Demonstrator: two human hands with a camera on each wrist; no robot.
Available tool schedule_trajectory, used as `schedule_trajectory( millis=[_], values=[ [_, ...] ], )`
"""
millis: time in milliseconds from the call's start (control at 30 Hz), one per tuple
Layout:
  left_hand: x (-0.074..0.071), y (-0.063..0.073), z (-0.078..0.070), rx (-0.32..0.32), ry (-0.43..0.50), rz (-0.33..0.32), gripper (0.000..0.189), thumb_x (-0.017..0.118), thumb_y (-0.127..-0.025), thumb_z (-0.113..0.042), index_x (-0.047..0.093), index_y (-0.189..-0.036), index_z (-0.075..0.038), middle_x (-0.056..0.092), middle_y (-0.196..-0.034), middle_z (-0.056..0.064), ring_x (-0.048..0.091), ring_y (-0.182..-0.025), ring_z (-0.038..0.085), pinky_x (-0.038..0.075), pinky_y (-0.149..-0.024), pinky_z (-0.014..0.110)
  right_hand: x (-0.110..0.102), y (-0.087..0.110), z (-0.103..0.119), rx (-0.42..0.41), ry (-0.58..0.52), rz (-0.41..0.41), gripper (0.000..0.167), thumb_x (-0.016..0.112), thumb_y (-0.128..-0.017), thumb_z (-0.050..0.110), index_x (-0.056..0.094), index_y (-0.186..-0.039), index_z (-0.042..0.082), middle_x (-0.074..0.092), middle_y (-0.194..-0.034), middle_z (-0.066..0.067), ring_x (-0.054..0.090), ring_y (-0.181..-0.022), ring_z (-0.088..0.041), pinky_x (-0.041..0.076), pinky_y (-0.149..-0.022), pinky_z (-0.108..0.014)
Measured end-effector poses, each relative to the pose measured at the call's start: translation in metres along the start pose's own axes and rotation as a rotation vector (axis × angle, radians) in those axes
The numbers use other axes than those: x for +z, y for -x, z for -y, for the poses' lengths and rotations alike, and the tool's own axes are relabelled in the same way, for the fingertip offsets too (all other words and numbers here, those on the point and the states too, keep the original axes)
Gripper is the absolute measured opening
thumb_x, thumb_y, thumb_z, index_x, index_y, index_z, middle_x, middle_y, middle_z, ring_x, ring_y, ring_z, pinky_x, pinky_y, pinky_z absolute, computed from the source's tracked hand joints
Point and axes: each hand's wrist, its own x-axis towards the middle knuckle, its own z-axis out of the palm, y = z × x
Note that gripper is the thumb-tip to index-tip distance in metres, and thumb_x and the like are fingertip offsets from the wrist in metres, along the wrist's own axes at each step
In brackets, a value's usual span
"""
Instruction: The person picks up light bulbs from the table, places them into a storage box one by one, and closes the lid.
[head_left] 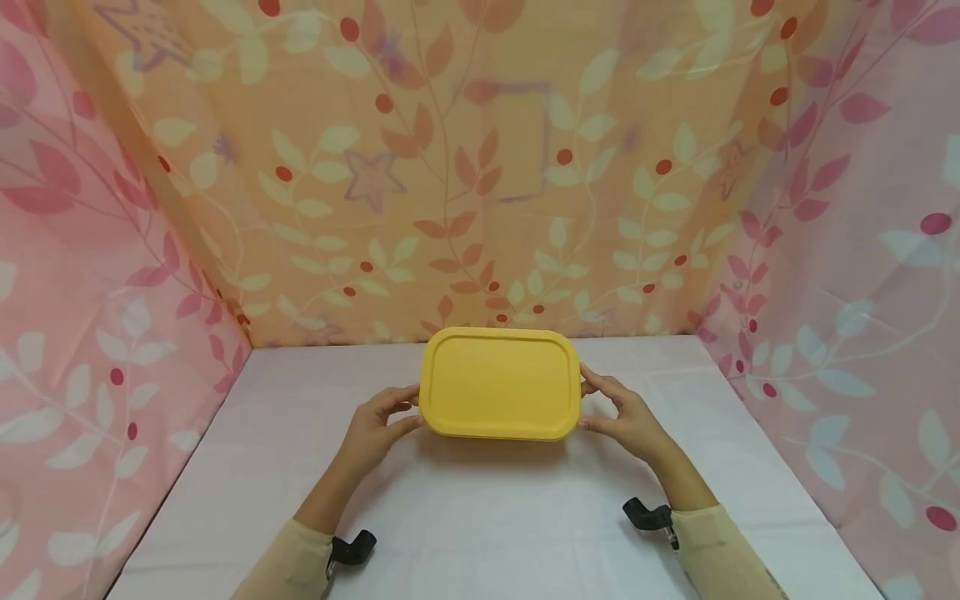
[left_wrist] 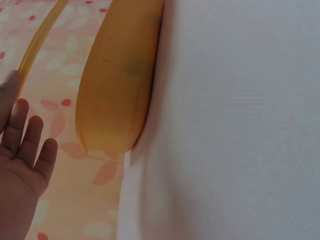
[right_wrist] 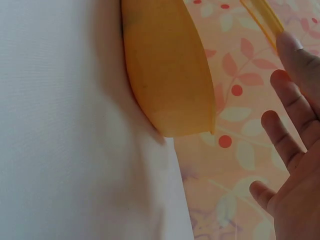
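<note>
Between both hands is a yellow lid (head_left: 501, 383), a rounded rectangle with a raised rim. The left hand (head_left: 378, 425) holds its left end and the right hand (head_left: 626, 417) its right end. A gap shows between the lid (left_wrist: 41, 37) and the yellow plastic container (left_wrist: 117, 85) below it in the left wrist view. On the right, too, the lid (right_wrist: 265, 20) is apart from the container (right_wrist: 170, 75), with the thumb at its edge and the other fingers spread below. The container stands on the white table; from the head, the lid hides it.
The white table (head_left: 480, 525) reaches back to an orange curtain (head_left: 315, 167) with leaf patterns. Pink patterned curtains (head_left: 67, 275) enclose both sides. A black wrist mount (head_left: 352, 548) sits on the left sleeve, and another black mount (head_left: 647, 514) on the right.
</note>
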Motion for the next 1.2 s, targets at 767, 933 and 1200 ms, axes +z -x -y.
schedule_trajectory(
  millis=[767,933,1200],
  values=[
    [-0.013,-0.011,0.008,0.044,-0.024,0.038,0.048,0.087,-0.078,-0.007,0.07,-0.122,-0.012,0.057,-0.15,0.006,0.049,-0.142,0.027,0.039,-0.112,0.017,-0.003,-0.01,-0.01,-0.127,0.066,0.022,0.083,0.09,-0.068,-0.005,0.054,-0.142,-0.009,0.045,-0.153,-0.03,0.035,-0.142,-0.05,0.027,-0.118,-0.014],
    [-0.017,-0.021,0.012,0.051,-0.139,0.006,0.057,0.091,-0.072,-0.009,0.069,-0.124,-0.013,0.061,-0.146,0.004,0.052,-0.139,0.026,0.042,-0.114,0.032,-0.004,-0.016,-0.013,-0.085,0.081,0.033,0.082,0.09,-0.069,-0.002,0.055,-0.143,-0.007,0.046,-0.154,-0.027,0.036,-0.144,-0.047,0.026,-0.117,-0.013],
    [-0.024,-0.033,0.011,0.047,-0.233,0.024,0.073,0.09,-0.074,-0.021,0.063,-0.142,-0.024,0.06,-0.147,-0.008,0.048,-0.141,0.017,0.04,-0.118,0.044,-0.002,-0.026,-0.022,0.008,0.06,0.054,0.081,0.091,-0.074,0.007,0.054,-0.146,-0.002,0.047,-0.156,-0.02,0.034,-0.148,-0.04,0.028,-0.123,-0.053]
  ],
)
